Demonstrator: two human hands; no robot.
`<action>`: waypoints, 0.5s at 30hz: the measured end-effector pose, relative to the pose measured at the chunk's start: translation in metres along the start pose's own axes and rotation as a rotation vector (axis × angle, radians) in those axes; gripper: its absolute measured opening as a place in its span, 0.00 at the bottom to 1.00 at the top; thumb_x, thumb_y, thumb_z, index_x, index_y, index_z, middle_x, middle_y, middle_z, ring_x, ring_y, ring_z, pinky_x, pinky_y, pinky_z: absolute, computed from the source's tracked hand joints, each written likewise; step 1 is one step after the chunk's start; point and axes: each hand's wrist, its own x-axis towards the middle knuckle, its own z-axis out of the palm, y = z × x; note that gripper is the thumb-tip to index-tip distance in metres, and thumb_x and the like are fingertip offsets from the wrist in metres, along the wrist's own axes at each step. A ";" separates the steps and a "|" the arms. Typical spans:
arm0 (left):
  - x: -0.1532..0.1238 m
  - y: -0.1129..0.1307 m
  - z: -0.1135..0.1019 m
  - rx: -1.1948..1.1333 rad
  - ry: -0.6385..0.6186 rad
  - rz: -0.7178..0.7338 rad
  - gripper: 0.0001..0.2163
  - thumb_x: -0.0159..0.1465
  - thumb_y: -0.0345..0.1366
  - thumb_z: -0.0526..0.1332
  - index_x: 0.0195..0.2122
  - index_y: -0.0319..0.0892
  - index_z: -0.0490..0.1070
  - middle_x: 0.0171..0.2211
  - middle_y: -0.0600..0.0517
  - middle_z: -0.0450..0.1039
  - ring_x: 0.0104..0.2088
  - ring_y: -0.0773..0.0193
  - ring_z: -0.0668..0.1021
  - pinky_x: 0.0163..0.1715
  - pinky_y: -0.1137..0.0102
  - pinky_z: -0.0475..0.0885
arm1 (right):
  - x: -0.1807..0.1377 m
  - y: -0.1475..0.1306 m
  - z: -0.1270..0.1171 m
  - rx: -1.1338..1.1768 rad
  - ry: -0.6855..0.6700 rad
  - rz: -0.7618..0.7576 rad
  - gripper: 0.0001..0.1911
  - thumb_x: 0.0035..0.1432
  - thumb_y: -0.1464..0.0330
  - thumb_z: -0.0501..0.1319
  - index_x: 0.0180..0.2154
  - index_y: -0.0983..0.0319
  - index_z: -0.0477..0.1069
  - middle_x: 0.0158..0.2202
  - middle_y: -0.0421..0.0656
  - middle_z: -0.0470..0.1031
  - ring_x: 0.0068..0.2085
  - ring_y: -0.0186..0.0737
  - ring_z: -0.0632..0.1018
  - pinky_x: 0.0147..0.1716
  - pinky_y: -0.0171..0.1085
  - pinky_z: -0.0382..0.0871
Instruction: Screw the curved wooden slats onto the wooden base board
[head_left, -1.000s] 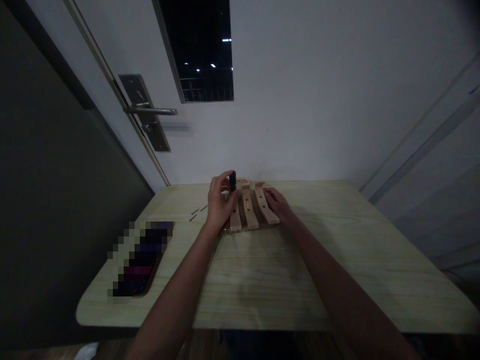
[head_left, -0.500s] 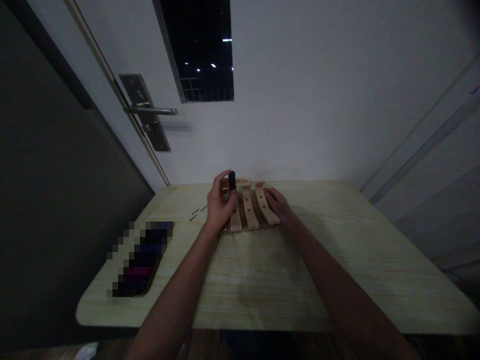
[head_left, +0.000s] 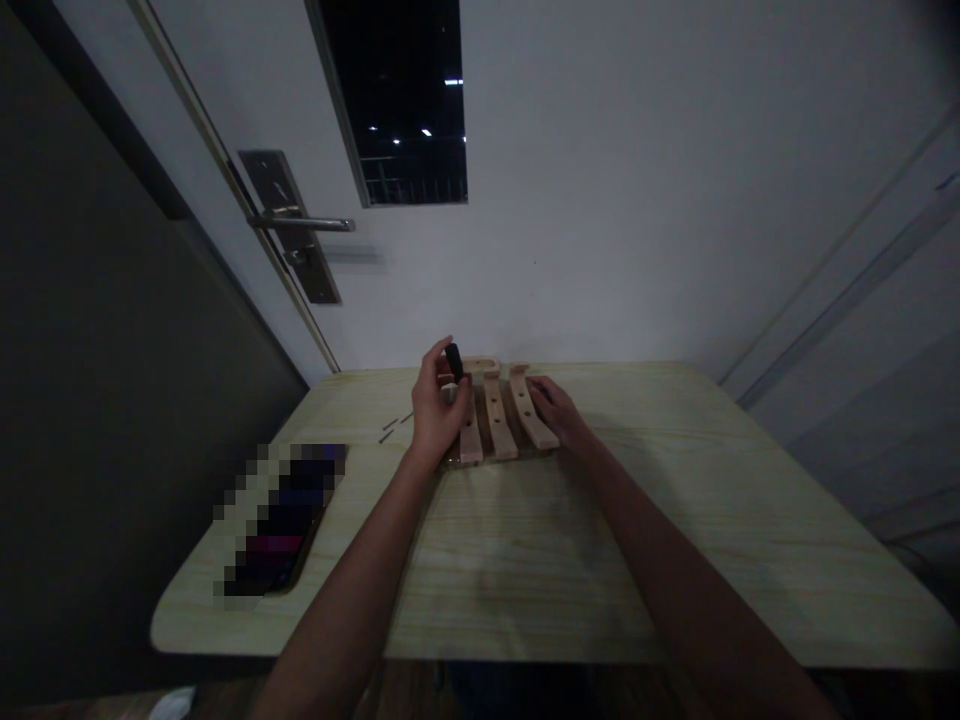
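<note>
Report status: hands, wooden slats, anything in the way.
Left hand shut on black tool handle, above the leftmost slat. Right hand flat against wooden slats' right edge. Small loose pins on table, left of hands.

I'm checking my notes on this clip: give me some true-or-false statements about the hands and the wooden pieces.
1. The left hand grips a black-handled tool. True.
2. The right hand is lifted clear of the wooden slats. False: it rests against the rightmost slat.
3. Three pale slats lie side by side between the hands. True.
4. The small dark pins lie to the right of the right hand. False: they lie on the table, left of the left hand.
</note>
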 end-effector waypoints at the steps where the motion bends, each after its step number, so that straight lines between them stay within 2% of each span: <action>1: 0.000 0.001 0.000 -0.023 -0.004 -0.015 0.29 0.58 0.27 0.60 0.59 0.52 0.56 0.44 0.50 0.71 0.41 0.64 0.76 0.40 0.65 0.74 | 0.000 0.000 0.000 -0.005 0.003 0.000 0.16 0.55 0.57 0.52 0.39 0.59 0.69 0.39 0.47 0.75 0.43 0.44 0.74 0.47 0.45 0.67; 4: -0.001 0.001 0.000 -0.088 -0.030 -0.037 0.29 0.58 0.25 0.59 0.60 0.52 0.53 0.42 0.50 0.72 0.41 0.64 0.77 0.41 0.65 0.74 | 0.000 0.000 0.000 -0.007 0.004 -0.007 0.16 0.55 0.57 0.52 0.39 0.59 0.69 0.40 0.47 0.75 0.42 0.44 0.74 0.46 0.45 0.67; 7: -0.001 0.000 0.001 -0.097 -0.057 -0.024 0.27 0.59 0.26 0.58 0.58 0.53 0.56 0.44 0.49 0.71 0.43 0.63 0.76 0.42 0.65 0.74 | 0.001 -0.001 0.000 0.003 0.002 -0.017 0.16 0.55 0.57 0.52 0.39 0.59 0.69 0.40 0.47 0.75 0.42 0.44 0.74 0.46 0.45 0.68; 11: 0.001 -0.002 0.000 -0.014 -0.015 0.029 0.25 0.58 0.29 0.63 0.55 0.52 0.62 0.46 0.49 0.69 0.44 0.62 0.74 0.41 0.65 0.74 | 0.001 -0.001 0.000 0.007 0.000 -0.019 0.15 0.55 0.58 0.53 0.40 0.59 0.70 0.40 0.47 0.76 0.42 0.43 0.75 0.46 0.45 0.68; 15: 0.003 -0.004 0.000 0.110 0.024 0.074 0.25 0.57 0.30 0.64 0.56 0.50 0.63 0.42 0.51 0.70 0.40 0.64 0.73 0.41 0.65 0.72 | 0.001 0.000 0.000 0.007 0.007 -0.013 0.15 0.55 0.58 0.54 0.39 0.58 0.70 0.39 0.46 0.76 0.42 0.43 0.75 0.46 0.45 0.68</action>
